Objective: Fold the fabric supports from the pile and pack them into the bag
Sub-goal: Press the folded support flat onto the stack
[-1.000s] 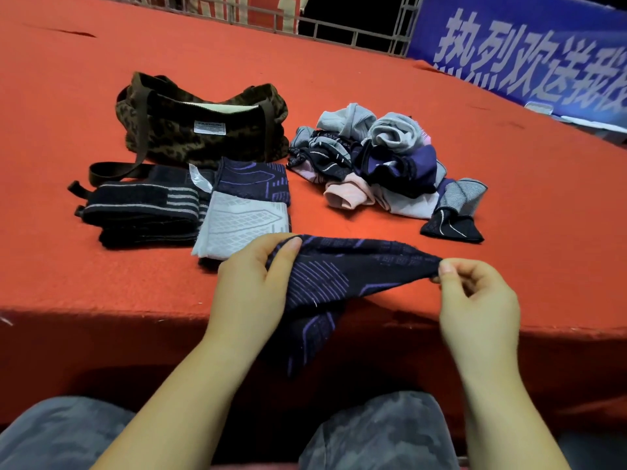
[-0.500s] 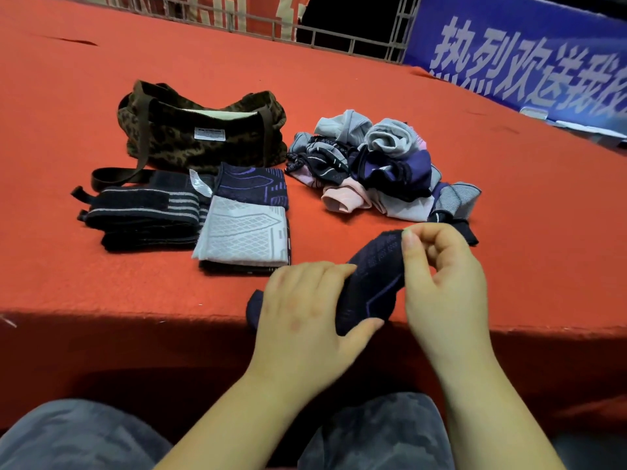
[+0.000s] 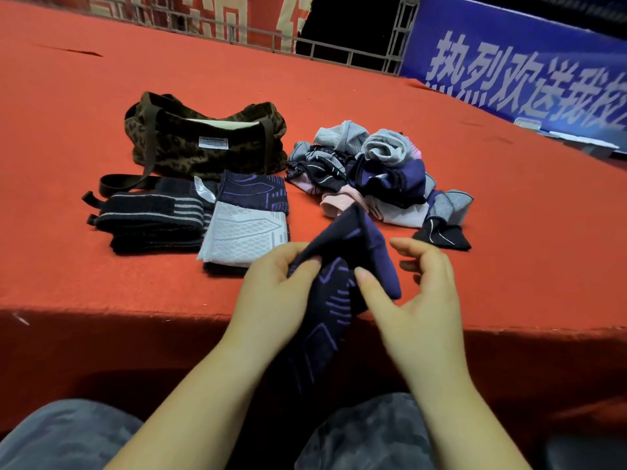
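While the left hand (image 3: 274, 293) pinched the dark purple support (image 3: 342, 290) at the desk's (image 3: 68, 266) near edge, the right hand (image 3: 417, 293) hovered spread beside it; squaring its edges first would likely fold it flatter.

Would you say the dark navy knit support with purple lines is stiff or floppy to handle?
Probably floppy: the dark navy knit support with purple lines bends and droops over the red table edge below the left hand. Likely light, since a pinch holds it. The right hand touches it with its thumb.
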A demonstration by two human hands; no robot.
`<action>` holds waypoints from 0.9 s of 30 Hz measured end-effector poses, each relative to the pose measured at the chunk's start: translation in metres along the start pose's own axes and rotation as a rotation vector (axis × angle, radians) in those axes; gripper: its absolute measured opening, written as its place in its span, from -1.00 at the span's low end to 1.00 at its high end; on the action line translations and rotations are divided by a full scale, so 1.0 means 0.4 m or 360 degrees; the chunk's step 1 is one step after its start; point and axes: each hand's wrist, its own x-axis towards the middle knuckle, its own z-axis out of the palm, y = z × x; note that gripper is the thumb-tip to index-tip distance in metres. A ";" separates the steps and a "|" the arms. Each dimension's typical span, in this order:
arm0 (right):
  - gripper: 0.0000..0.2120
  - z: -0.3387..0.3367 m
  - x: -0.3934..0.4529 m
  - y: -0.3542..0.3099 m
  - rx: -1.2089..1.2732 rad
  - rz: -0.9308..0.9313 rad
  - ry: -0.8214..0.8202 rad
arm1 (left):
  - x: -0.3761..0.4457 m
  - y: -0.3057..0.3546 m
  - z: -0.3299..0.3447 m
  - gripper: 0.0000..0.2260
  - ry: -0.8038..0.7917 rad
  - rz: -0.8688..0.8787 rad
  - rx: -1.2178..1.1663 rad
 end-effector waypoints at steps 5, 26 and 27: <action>-0.79 0.013 -0.028 0.010 -0.0028 -0.0005 0.0184 | -0.012 0.025 -0.009 -0.78 -0.0053 -0.0214 -0.0357; -0.82 -0.045 0.018 -0.038 0.0758 0.0287 -0.0372 | 0.004 -0.042 -0.080 -0.86 -0.0155 -0.0079 0.0169; -0.81 -0.039 0.019 -0.042 0.0728 0.0263 -0.0391 | -0.005 -0.040 -0.068 -0.84 -0.0092 0.0001 0.0202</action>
